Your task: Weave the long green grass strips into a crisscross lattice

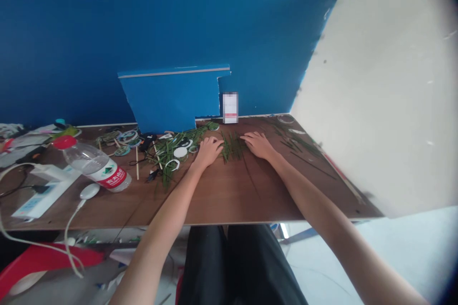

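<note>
Several thin green leaf-like strips (232, 145) lie roughly side by side on the brown table, between my two hands. My left hand (209, 151) rests at their left edge, its fingers loosely apart and the tips touching or close to the strips. On the right side, my right hand (258, 144) lies palm down with its fingers stretched towards the strips. Neither hand visibly holds anything. Beside my left hand spreads a messy heap of more green strips (167, 161), with a white disc (180, 152) and several rings among them.
A plastic water bottle (96, 164) lies tilted near a white power strip (43, 198) with cables at left. A blue board (168, 100) leans on the wall behind. A white card (230, 107) stands at the back. Loose strips (304, 145) lie at right by the white panel (386, 90).
</note>
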A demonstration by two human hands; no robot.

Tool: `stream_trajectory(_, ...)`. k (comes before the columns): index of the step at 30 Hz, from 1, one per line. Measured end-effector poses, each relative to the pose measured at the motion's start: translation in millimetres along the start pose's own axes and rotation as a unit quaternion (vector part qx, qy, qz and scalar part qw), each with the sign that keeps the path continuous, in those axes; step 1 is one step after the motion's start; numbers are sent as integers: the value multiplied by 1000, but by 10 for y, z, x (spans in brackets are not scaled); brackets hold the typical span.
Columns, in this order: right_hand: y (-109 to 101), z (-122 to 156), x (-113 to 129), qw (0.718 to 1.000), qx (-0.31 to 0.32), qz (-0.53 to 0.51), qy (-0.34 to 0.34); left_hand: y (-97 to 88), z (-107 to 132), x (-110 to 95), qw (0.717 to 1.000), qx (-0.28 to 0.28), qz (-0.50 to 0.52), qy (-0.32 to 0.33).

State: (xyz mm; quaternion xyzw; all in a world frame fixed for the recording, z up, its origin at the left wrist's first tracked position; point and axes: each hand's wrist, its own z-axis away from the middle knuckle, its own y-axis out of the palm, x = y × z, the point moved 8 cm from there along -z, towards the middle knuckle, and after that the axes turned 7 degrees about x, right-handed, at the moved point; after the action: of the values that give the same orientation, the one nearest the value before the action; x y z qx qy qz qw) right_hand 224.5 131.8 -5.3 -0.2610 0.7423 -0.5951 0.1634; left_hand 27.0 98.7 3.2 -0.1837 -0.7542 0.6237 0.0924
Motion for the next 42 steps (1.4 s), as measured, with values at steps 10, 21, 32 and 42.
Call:
stream_trajectory(10, 15, -18, -3, 1000, -2, -6, 2, 54, -8, -10, 999, 32, -6, -8)
stream_trajectory(21, -26, -7, 18, 1000, -9, -11, -10, 38, -6, -8, 1000, 23, 3, -6)
stream_trajectory(32, -110, 24, 61, 998, -31, -41, -25, 58, -26, 4, 999, 25, 20, -4)
stream_trajectory(42, -74, 28, -11, 997, -10, -78, -8, -48, 22, -24, 999, 0, 47, 24)
